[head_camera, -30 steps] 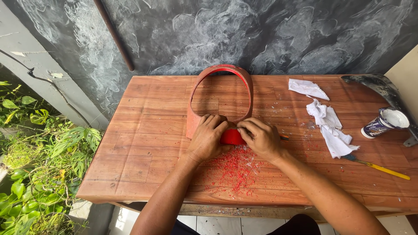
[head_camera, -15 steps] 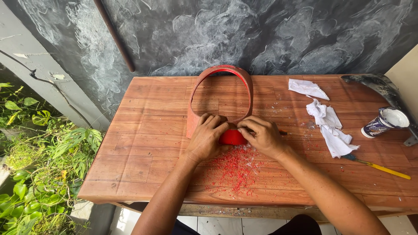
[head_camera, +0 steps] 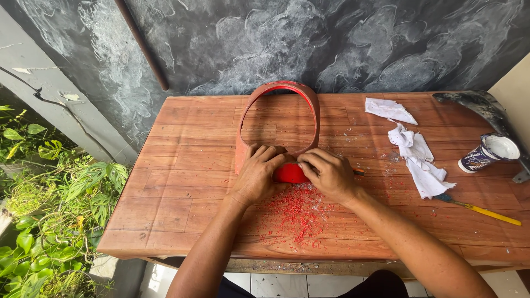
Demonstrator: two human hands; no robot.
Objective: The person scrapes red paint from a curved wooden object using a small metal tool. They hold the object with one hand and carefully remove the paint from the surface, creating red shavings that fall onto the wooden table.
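Over the last second little has shifted: the left hand (head_camera: 259, 175) stays clamped on the red ring-shaped panel (head_camera: 279, 118) at the tabletop (head_camera: 176, 182) middle, the right hand (head_camera: 330, 174) closed around a thin tool, red shavings (head_camera: 295, 212) below.

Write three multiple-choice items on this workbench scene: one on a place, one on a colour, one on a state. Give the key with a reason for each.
1. Where does the yellow-handled tool lie?
A. On the table's right side, near the white rags
B. Inside the red loop
C. On the ground among the plants

2. What colour are the shavings in front of the hands?
A. Blue
B. Red
C. White

3. How does the small pot stand?
A. Lidded
B. Open, with white contents
C. Tipped over, spilled

Key: 1 A, it lies beside the white rags at the right. 2 B, red flakes scatter below the left hand and right hand. 3 B, its open top shows white.
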